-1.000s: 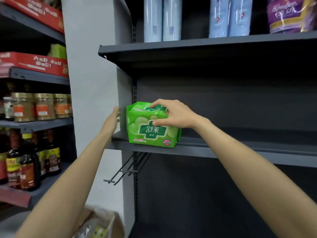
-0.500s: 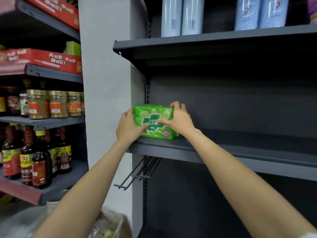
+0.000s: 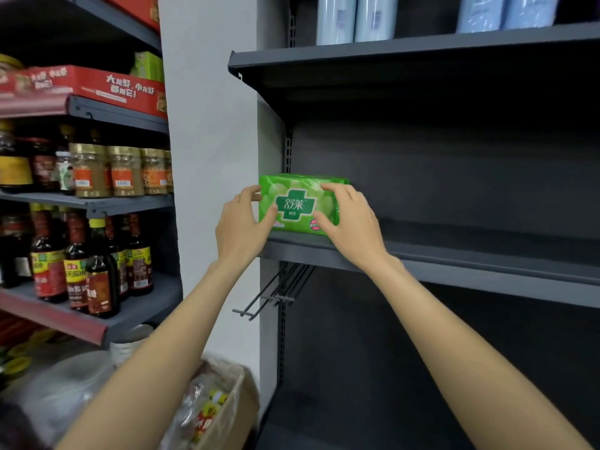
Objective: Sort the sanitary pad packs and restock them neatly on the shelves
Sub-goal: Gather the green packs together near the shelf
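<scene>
A green sanitary pad pack [image 3: 300, 204] with a dark green cross label stands upright at the far left end of the dark grey middle shelf [image 3: 454, 264]. My left hand [image 3: 242, 224] presses against the pack's left side, thumb on its front. My right hand [image 3: 349, 219] grips the pack's right side, fingers over the top corner and thumb on the front. The pack rests on the shelf board, set back from the front edge. The rest of this shelf is bare.
Pale blue packs [image 3: 355, 17] stand on the shelf above. Metal hooks [image 3: 276, 292] jut out under the middle shelf. A cardboard box [image 3: 217, 407] of packs sits on the floor below. Sauce bottles [image 3: 97, 271] and jars [image 3: 123, 172] fill the left shelving past a white pillar [image 3: 211, 125].
My left hand came from the shelf's side panel onto the pack's left side. The pack has been pushed further back on the shelf and squared up.
</scene>
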